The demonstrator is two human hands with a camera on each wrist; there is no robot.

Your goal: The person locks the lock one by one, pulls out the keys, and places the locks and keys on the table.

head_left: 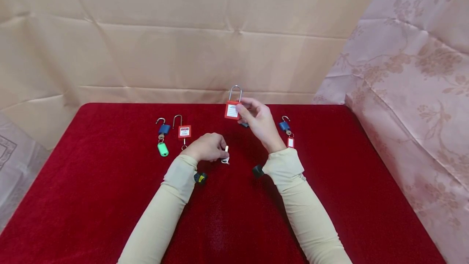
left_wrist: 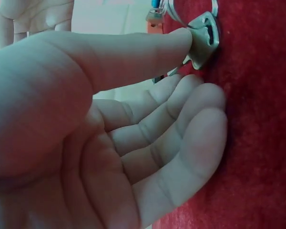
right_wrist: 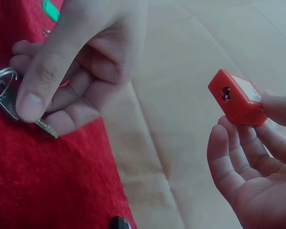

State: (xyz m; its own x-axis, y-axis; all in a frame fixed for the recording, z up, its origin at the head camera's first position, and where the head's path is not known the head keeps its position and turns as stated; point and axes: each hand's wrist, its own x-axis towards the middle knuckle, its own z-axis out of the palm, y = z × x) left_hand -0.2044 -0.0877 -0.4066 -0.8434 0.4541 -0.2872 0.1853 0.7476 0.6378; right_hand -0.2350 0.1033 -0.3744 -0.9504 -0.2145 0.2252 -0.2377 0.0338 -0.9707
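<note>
My right hand (head_left: 258,119) holds up a red padlock (head_left: 231,110) between thumb and fingers, its steel shackle pointing upward and a white label on its front. In the right wrist view the keyhole on the underside of the padlock (right_wrist: 229,95) faces my left hand (right_wrist: 71,71). That left hand pinches a metal key (right_wrist: 7,101) by its head, low over the red cloth. A split ring (right_wrist: 5,74) hangs from the key, and its notched blade sticks out past the thumb. In the left wrist view the thumb presses on the key head (left_wrist: 207,40).
On the red-covered table (head_left: 110,199) a blue padlock (head_left: 164,128) with a green tag (head_left: 163,149) and another red padlock (head_left: 185,131) lie to the left, shackles open. At the right lies a blue padlock (head_left: 284,126) with a red-and-white tag (head_left: 290,142). Beige cloth (head_left: 165,60) hangs behind.
</note>
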